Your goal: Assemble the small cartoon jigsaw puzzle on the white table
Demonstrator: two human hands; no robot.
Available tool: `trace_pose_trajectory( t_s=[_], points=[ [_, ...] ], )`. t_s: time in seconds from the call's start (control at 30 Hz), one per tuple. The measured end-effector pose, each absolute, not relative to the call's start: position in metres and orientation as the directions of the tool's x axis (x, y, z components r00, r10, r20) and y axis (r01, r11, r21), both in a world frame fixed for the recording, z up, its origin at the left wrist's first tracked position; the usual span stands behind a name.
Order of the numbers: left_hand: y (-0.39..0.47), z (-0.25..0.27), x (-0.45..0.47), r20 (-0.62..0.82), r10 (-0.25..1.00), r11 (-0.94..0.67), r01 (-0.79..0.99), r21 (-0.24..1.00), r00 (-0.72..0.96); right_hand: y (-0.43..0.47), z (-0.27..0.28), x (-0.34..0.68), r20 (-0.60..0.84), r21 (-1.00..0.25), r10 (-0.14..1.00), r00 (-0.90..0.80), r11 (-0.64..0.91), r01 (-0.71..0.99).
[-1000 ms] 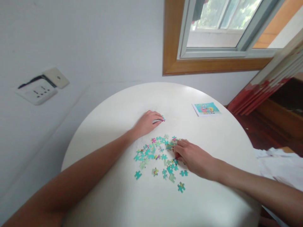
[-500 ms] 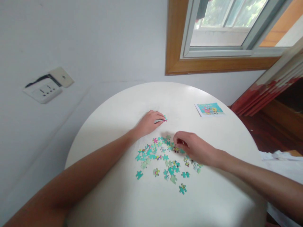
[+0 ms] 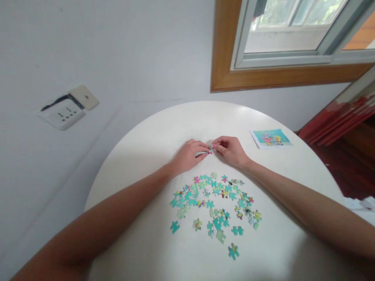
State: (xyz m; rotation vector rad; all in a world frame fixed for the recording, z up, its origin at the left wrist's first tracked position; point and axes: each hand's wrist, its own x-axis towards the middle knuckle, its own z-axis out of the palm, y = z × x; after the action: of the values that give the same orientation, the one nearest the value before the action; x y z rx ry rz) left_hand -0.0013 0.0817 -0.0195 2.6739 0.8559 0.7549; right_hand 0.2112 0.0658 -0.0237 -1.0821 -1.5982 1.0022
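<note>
On the round white table (image 3: 152, 132), my left hand (image 3: 189, 156) pinches a small pink-and-teal puzzle piece (image 3: 209, 150) against the tabletop. My right hand (image 3: 231, 150) meets it fingertip to fingertip, gripping another small piece right beside the first; that piece is mostly hidden by the fingers. A loose scatter of several teal jigsaw pieces (image 3: 216, 205) lies on the table in front of both hands, between my forearms.
A printed picture card (image 3: 271, 138) lies at the table's far right. A wall socket (image 3: 63, 113) sits on the white wall to the left. A wood-framed window (image 3: 281, 76) is behind the table, a red and white curtain (image 3: 342, 113) at the right.
My right hand left the scatter of pieces and moved up and away to meet my left hand. The left hand stayed put. The view shifted slightly.
</note>
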Motion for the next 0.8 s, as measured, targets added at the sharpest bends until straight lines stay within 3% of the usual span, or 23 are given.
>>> trace_pose_trajectory(
  t_s=[0.3,0.57,0.8],
  points=[
    [0.0803,-0.0189,-0.0008,0.422,0.613,-0.788,0.475,0.393,0.668,0.0597,-0.0199,0.2149,0.225,-0.881,0.943,-0.246,0.305,0.362],
    [0.0826,-0.0217,-0.0013,0.418,0.613,-0.788,0.482,0.384,0.670,0.0575,-0.0200,0.2123,0.250,-0.739,0.910,-0.331,0.400,0.542],
    [0.0832,-0.0225,-0.0008,0.429,0.606,-0.794,0.477,0.376,0.670,0.0574,-0.0192,0.2122,0.269,-0.723,0.901,-0.340,0.422,0.547]
  ],
)
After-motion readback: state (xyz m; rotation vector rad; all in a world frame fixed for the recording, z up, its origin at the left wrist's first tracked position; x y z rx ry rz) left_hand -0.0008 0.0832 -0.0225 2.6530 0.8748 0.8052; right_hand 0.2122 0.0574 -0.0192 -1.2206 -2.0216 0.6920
